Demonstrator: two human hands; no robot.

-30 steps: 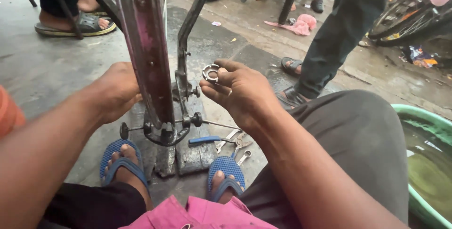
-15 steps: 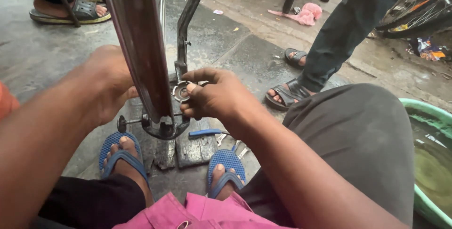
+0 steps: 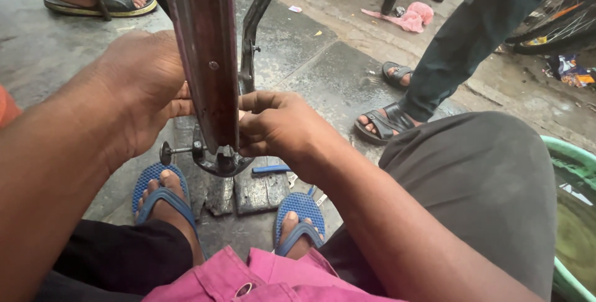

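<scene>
**Both hands at the lower end of a bicycle frame**

Where pink cloth [image 3: 261,280] fills the near edge, two feet in blue sandals [image 3: 301,212] rest on wet concrete [image 3: 49,47]. Between them lie two grey blocks [image 3: 257,191] and a blue-handled tool [image 3: 271,169]. Above, a scuffed, reddish-brown metal frame bar [image 3: 208,60] runs down to an axle [image 3: 177,150] jutting left. The left hand [image 3: 139,91] is curled against the bar's left side; the right hand [image 3: 279,129] is closed at its right side, its contents hidden. A green basin [image 3: 574,162] crowds the right edge. Farther off, a bystander's sandalled foot [image 3: 382,122] and a pink rag [image 3: 410,16] leave bare floor between.
</scene>
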